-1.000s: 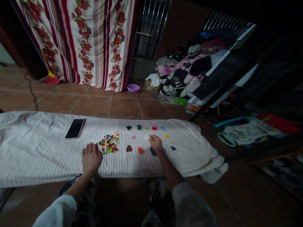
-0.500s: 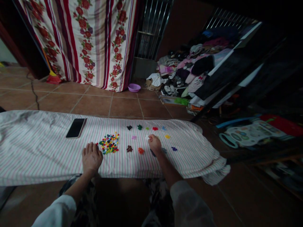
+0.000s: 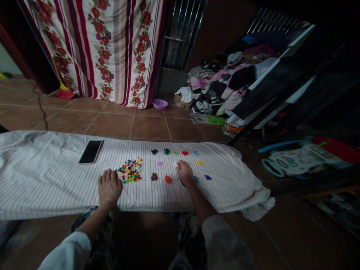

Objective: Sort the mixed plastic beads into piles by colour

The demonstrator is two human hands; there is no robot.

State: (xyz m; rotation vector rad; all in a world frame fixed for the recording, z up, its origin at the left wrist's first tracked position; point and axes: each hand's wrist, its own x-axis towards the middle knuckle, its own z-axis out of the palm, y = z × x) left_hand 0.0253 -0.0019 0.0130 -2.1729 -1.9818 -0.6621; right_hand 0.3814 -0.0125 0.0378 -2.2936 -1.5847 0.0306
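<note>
My left hand [image 3: 109, 186] lies flat on the striped cloth [image 3: 62, 187], fingers stretched out, at the left edge of a mixed heap of small coloured pieces [image 3: 130, 170]. Over small white pieces [image 3: 177, 163], my right hand [image 3: 184, 171] is closed, fingertips down at them; whether it pinches one is too small to tell. Around it lie little single-colour piles: black [image 3: 154, 152], dark green [image 3: 167, 151], red [image 3: 185, 153], light blue [image 3: 195, 152], pink [image 3: 159, 163], yellow [image 3: 199, 162], brown [image 3: 154, 176], orange [image 3: 168, 179] and dark blue [image 3: 207, 177].
A phone [image 3: 91, 152] rests on the cloth at the left. Beyond, on the tiled floor, are a purple basin [image 3: 160, 104], a floral curtain [image 3: 120, 52] and a heap of clothes [image 3: 222, 82]. A toy panel [image 3: 298, 159] stands at the right.
The whole view has shifted very slightly. Both hands stay in nearly the same places, with my right hand still at the white pieces.
</note>
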